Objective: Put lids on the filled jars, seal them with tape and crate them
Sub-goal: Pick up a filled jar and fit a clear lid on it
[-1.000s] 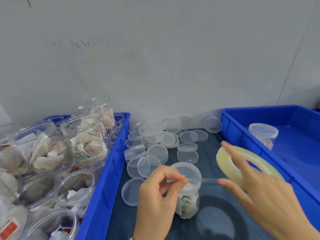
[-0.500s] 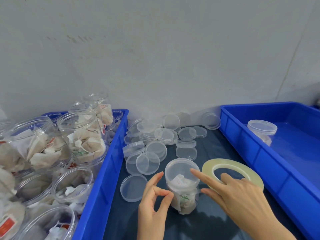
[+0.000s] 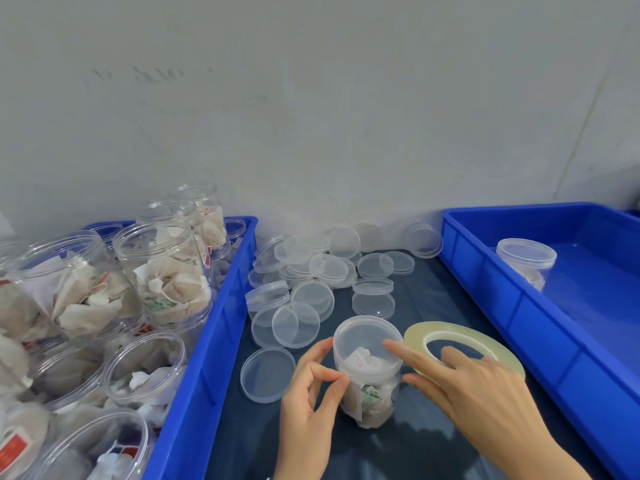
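Fingers [image 3: 332,379] of the left hand [image 3: 308,410] pinch thumb to forefinger right at the left side of the clear plastic jar with a lid on top [image 3: 367,362], low in the middle of the frame; whether a tape end sits in that pinch I cannot tell. Opposite, the right hand [image 3: 485,403] lies relaxed and spread, its forefinger resting on the lid's rim and another finger reaching into the hole of the flat ring of pale yellow tape [image 3: 464,341], which lies just right of the jar on the dark bench [image 3: 426,445]. Loose clear round lids [image 3: 311,282] are scattered behind the jar. At the left, a blue plastic crate [image 3: 194,375] is crowded with open jars of tea bags [image 3: 159,271]. At the right, another blue crate [image 3: 519,306] holds one lidded jar [image 3: 526,261].
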`<state>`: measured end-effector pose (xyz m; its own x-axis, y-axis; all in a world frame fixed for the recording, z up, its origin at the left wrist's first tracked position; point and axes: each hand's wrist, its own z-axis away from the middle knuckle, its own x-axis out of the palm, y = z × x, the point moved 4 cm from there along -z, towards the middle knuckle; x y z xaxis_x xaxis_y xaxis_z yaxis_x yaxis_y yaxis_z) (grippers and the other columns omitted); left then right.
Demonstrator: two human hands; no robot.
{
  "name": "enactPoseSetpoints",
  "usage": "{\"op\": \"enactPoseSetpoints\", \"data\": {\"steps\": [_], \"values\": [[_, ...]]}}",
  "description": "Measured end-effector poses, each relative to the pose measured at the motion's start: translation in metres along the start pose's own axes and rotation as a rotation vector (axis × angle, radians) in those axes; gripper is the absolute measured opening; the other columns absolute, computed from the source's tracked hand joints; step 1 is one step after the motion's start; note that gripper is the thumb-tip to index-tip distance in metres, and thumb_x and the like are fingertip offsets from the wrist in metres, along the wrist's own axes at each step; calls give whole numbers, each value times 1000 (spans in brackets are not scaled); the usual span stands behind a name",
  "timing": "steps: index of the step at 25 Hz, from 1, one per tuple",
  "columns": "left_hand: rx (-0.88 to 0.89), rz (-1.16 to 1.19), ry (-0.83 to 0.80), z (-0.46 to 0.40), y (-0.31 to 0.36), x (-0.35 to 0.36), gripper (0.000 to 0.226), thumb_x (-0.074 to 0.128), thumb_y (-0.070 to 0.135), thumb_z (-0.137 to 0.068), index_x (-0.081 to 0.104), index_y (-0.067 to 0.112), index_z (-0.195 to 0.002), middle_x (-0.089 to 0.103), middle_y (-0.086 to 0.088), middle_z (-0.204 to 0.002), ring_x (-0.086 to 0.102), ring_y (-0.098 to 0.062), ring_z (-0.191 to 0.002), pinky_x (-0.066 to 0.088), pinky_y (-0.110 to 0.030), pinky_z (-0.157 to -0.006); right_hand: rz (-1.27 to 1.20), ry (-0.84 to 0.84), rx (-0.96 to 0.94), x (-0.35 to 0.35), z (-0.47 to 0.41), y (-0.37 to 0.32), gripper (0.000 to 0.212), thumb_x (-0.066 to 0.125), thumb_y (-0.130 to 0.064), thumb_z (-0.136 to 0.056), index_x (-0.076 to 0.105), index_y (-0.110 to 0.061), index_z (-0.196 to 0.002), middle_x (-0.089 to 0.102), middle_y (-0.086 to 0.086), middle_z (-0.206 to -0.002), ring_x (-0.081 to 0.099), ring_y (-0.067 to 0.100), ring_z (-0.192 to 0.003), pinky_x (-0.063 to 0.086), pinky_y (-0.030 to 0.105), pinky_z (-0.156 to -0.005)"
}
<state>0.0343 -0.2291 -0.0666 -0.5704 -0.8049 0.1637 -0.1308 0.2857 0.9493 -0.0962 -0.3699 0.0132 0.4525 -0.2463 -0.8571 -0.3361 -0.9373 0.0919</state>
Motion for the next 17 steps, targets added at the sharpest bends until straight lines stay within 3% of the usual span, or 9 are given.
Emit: {"op": "enactPoseSetpoints", "data": {"steps": [3,7,11,13,15,17], "values": [[41,-20,-20,-5,0,1,14,64,-3,-83,56,-2,-72,57,16,-132,48,-2,-127,41,-13,-95,-1,1,-2,-1,-1,1,46,24,-54,-95,64,-46,-118,24,-5,-54,17,14,-38,14,23,-39],[86,16,-59,-12,0,5,17,65,9,-79,55,-4,-78,58,13,-131,51,-7,-126,44,-16,-94,-18,-1,2,-2,0,2,47,24,-53,-96,67,-45,-114,31,-4,-48,29,15,-30,15,22,-38],[57,60,-44,-19,-1,5,38,69,-9,-75,46,6,-100,65,0,-121,59,-14,-118,49,-23,-94,-42,-14,41,-5,-3,2,54,16,-52,-99,68,-45,-112,28,-4,-48,35,14,-28,16,19,-37],[96,-32,-112,-25,7,4,38,71,-6,-74,63,15,-105,64,-7,-116,59,-9,-115,48,-21,-92,-44,-39,46,-6,-3,1,55,16,-52,-99,68,-44,-111,27,-5,-49,35,13,-29,17,19,-36],[112,-118,-200,-30,12,1,31,68,-6,-78,74,19,-94,57,-11,-118,58,-6,-113,47,-19,-93,-58,-34,28,-5,0,1,54,17,-52,-99,68,-44,-112,35,-4,-46,37,14,-29,21,20,-32],[55,-134,-326,-30,11,3,27,71,-2,-80,69,16,-99,52,-7,-126,55,-3,-116,42,-15,-95,-72,-26,19,-4,1,2,53,18,-53,-98,67,-44,-114,40,-4,-46,38,14,-30,26,23,-28]]}}
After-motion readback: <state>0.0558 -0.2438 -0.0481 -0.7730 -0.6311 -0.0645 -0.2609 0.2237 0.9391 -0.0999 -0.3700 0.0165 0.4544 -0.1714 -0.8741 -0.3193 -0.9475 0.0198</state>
